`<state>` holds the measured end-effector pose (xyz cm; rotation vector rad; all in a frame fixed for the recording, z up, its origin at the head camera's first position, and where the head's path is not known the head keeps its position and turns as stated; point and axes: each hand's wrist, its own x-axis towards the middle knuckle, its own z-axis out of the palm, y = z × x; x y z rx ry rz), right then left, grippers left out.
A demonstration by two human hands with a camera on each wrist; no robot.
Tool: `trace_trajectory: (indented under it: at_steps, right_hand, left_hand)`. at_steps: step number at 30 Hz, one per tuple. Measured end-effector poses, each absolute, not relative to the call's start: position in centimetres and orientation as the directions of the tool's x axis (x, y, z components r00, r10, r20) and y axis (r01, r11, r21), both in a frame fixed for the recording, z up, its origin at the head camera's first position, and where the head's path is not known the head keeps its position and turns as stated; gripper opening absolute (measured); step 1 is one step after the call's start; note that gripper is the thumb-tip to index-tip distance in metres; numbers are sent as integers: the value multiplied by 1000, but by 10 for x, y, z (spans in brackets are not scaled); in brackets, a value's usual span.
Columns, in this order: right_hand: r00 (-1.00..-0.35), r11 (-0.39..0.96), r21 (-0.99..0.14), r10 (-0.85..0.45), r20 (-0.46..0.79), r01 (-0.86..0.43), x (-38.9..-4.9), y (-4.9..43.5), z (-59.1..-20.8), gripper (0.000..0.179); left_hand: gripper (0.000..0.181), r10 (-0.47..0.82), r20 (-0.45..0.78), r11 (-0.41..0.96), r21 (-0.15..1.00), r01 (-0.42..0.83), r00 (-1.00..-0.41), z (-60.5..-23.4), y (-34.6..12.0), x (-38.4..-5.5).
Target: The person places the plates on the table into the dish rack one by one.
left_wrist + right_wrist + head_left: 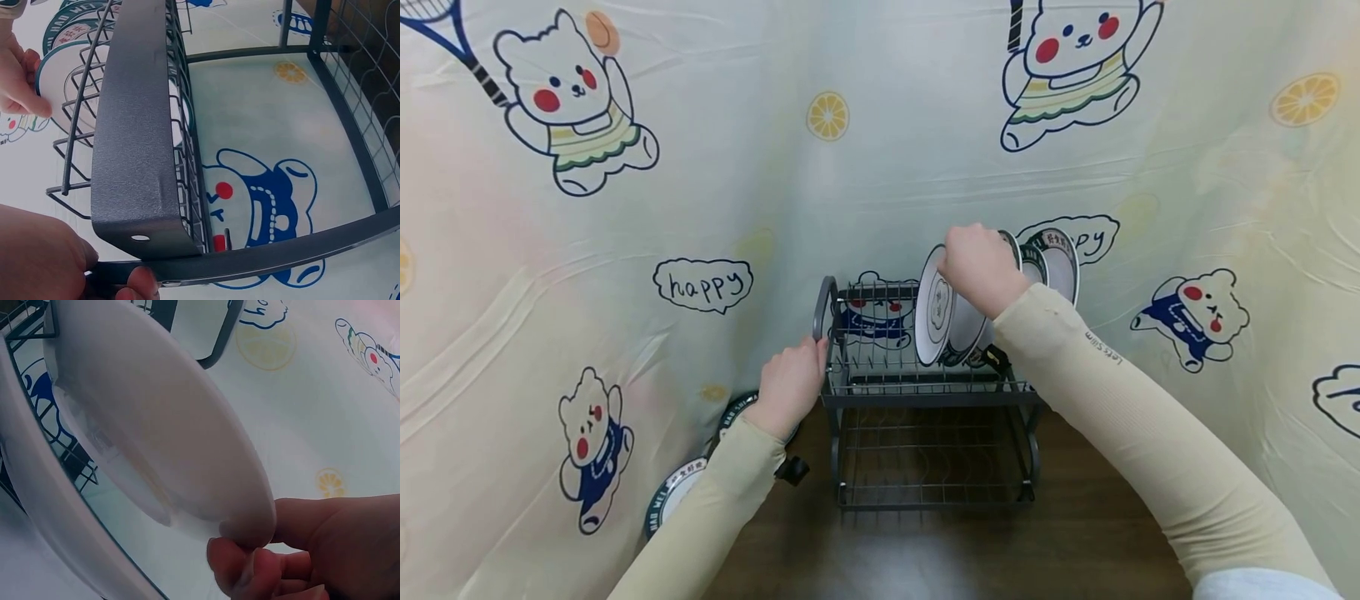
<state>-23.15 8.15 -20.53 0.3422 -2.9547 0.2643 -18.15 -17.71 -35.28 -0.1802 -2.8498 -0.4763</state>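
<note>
Step in hand, judged from the present hold: handling of the held plate (936,308) at the upper tier (880,380) of the dish rack (936,401). Most likely seating in a slot; removal also possible.

Location of held plate: leftmost of the plates at the upper tier, on edge and tilted, lower edge down among the wires. Support by the wires: impossible to tell.

Right hand (981,271): thumb and fingers closed in a pinch on the rim of the held plate. Left hand (790,383): fingers curled around the end frame (821,308) at the left of the rack, apparently for bracing.

Next move, if seating: brace the rack with the left hand, align the held plate with a slot, lower until supported, then release the pinch. Avoid knocking the adjacent plate (967,333).

Count:
- Hands: 2, each below a beige sleeve (1097,400).
- Dish rack: 1, with 2 tiers, upper and lower tier (936,506).
- Plates at upper tier: at least 4, held plate included; exact total hidden behind the right hand.
- Plates outside the rack: 2, at left, near plate (679,490) and far plate (739,408), partly covered by left arm.
</note>
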Motion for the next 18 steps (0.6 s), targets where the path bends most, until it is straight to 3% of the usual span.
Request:
trace_trajectory:
  at_steps: [18]
  right_hand:
    - [-971,980,-110,-145,190,-167,-230,81,-205,18]
  left_hand:
    - [41,58,247,937,322,138,-967,-353,-176,-182]
